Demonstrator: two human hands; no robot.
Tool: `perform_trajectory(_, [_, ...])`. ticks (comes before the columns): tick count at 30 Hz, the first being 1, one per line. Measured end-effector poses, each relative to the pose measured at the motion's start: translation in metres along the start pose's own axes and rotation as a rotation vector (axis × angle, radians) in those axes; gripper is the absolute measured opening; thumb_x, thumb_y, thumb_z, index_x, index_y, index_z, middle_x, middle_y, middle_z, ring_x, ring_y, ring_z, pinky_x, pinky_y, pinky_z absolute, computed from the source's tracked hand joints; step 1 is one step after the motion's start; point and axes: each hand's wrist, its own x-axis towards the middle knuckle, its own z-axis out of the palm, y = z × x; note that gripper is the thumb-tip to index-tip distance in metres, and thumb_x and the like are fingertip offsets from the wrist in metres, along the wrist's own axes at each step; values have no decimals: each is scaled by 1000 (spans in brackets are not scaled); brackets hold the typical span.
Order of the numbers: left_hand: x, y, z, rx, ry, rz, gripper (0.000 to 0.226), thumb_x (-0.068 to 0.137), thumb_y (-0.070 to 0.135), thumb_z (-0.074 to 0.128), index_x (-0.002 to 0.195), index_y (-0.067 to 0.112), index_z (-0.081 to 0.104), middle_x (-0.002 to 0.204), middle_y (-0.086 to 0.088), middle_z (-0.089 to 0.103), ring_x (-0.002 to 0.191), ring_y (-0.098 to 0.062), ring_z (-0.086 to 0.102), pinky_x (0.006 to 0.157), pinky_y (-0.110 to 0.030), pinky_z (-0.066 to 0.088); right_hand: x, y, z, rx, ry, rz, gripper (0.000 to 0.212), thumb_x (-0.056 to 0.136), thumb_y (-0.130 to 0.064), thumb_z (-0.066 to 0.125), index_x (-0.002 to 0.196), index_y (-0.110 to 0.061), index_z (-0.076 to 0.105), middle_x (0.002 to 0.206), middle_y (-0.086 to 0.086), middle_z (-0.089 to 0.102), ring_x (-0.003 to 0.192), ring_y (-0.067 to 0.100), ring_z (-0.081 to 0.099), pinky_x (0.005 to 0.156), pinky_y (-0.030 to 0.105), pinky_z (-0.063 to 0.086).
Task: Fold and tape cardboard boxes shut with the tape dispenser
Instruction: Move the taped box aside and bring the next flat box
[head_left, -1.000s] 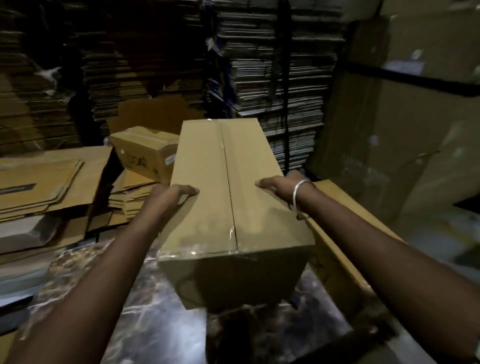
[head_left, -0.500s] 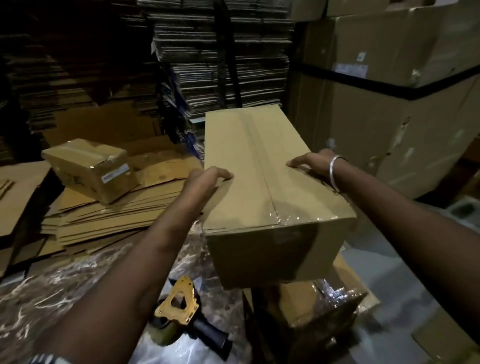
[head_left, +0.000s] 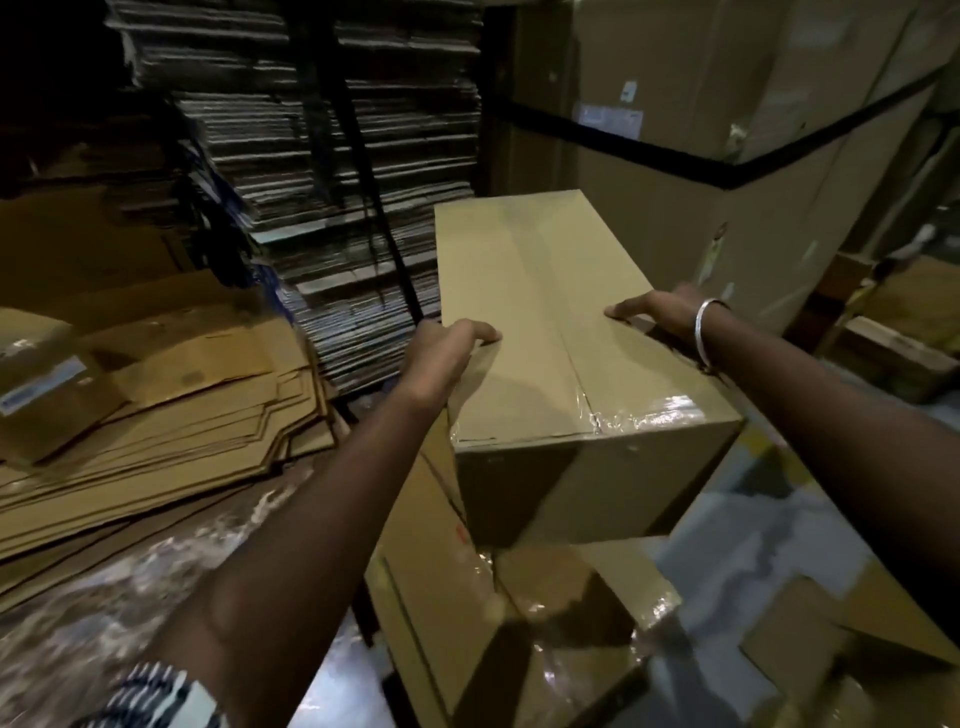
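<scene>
Long brown cardboard box (head_left: 561, 332), flaps closed, seam sealed with clear tape; contents hidden. Held above another taped brown carton (head_left: 467, 613). Left hand (head_left: 441, 358) and right hand (head_left: 660, 312) grip its sides, fingers curled over the top edges.

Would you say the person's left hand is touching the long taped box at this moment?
Touching. The head view shows the left hand gripping the left edge of the taped box, fingers curled over its top.

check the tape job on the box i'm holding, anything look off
Mostly tidy. The taped box, held by the left hand and right hand, has a straight centre seam, but the tape at the near right edge is wrinkled and bunched rather than flat.
</scene>
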Motion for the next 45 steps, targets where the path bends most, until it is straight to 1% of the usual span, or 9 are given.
perform_trajectory(4, [41, -6, 65, 11, 45, -18, 68, 38, 52, 79, 95, 16, 75, 91, -5, 76, 78, -30, 73, 78, -49, 61, 66, 30, -23, -2, -11, 31, 63, 57, -53, 88, 90, -7, 60, 86, 9, 64, 71, 25, 56, 63, 33, 40])
perform_trajectory(9, [71, -14, 148, 103, 186, -70, 50, 65, 46, 80, 101, 14, 68, 96, -3, 68, 79, -22, 62, 64, -33, 52, 156, 79, -44, -21, -100, 80, 75, 54, -53, 90, 108, -8, 63, 82, 4, 65, 67, 19, 57, 61, 28, 42])
perform_trajectory(14, [108, -52, 214, 163, 216, -137, 35, 71, 37, 82, 92, 14, 65, 92, -2, 68, 75, -18, 62, 76, -40, 59, 293, 183, -31, -97, -255, 163, 113, 21, -78, 85, 113, -13, 72, 107, 8, 76, 103, 33, 71, 98, 49, 53])
perform_trajectory(18, [131, -93, 258, 246, 193, -292, 37, 80, 28, 80, 68, 15, 48, 71, 0, 54, 61, -16, 53, 62, -33, 48, 332, 252, -11, -158, -281, 174, 119, 25, -84, 80, 119, -13, 68, 110, 5, 72, 99, 29, 68, 96, 47, 53])
perform_trajectory(25, [173, -219, 332, 387, 159, -561, 38, 73, 20, 81, 99, 8, 56, 99, -11, 65, 87, -26, 63, 71, -33, 56, 358, 373, 41, -162, -334, 228, 104, 32, -73, 89, 111, -8, 71, 104, 5, 74, 98, 30, 70, 92, 46, 56])
perform_trajectory(29, [187, -320, 370, 289, 199, -721, 72, 49, 23, 76, 116, 5, 55, 101, -12, 68, 89, -30, 67, 74, -44, 62, 360, 428, 69, -268, -473, 221, 47, 79, -35, 83, 114, -8, 70, 108, 4, 70, 94, 23, 62, 83, 27, 45])
perform_trajectory(32, [187, -378, 390, 265, 242, -758, 74, 68, 15, 79, 134, 6, 48, 124, -13, 62, 108, -34, 62, 86, -39, 58, 368, 484, 95, -374, -500, 228, 63, 71, -51, 80, 119, -13, 69, 119, 6, 70, 106, 29, 63, 93, 34, 51])
perform_trajectory(36, [177, -436, 406, 252, 251, -768, 66, 78, 8, 82, 135, 8, 49, 127, -11, 63, 114, -32, 60, 88, -28, 47, 371, 544, 122, -379, -575, 245, 50, 76, -29, 86, 120, -12, 69, 121, 10, 70, 113, 32, 63, 99, 37, 49])
perform_trajectory(45, [165, -490, 431, 342, 300, -807, 74, 81, 12, 80, 143, 13, 41, 133, -13, 58, 120, -33, 56, 98, -38, 47, 378, 618, 147, -331, -543, 305, 63, 69, -23, 89, 123, -20, 58, 115, 6, 68, 105, 30, 64, 96, 44, 53])
